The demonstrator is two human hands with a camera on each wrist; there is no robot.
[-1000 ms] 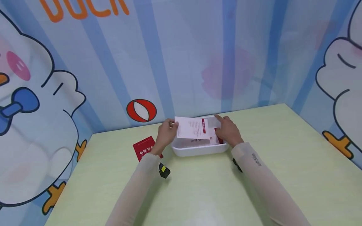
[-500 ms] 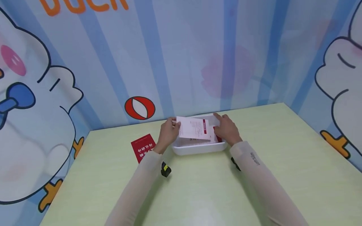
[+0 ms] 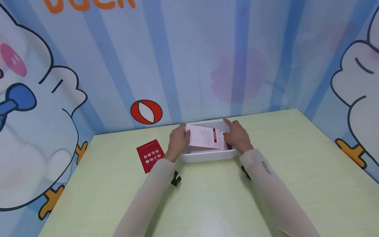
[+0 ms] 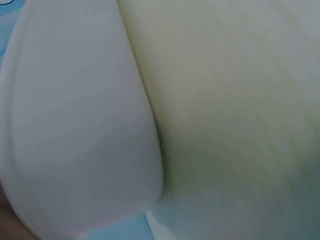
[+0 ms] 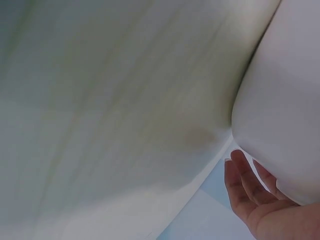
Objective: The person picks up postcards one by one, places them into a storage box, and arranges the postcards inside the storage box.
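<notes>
A white rectangular tray (image 3: 208, 158) sits at the back of the table, holding printed cards. My left hand (image 3: 178, 140) grips its left end, thumb over the edge of a white card (image 3: 202, 136) with small print and a red label. That card lies tilted on top of other paper. At the right end, my right hand (image 3: 238, 136) holds the tray, its thumb inside near a red patch (image 3: 229, 146). In the right wrist view, the fingers (image 5: 247, 185) curve along the outside of the tray's end. The tray's wall (image 4: 85, 110) fills much of the left wrist view.
A red card (image 3: 149, 154) with white lettering lies on the pale table (image 3: 207, 197), left of the tray and beside my left forearm. Right behind the table's far edge rises a blue striped backdrop (image 3: 195, 65) with cartoon ducks.
My left hand has shifted slightly right and down from pinching the raised white card to the tray's left end. The card's left side has lowered into the tray. The right hand keeps its place.
</notes>
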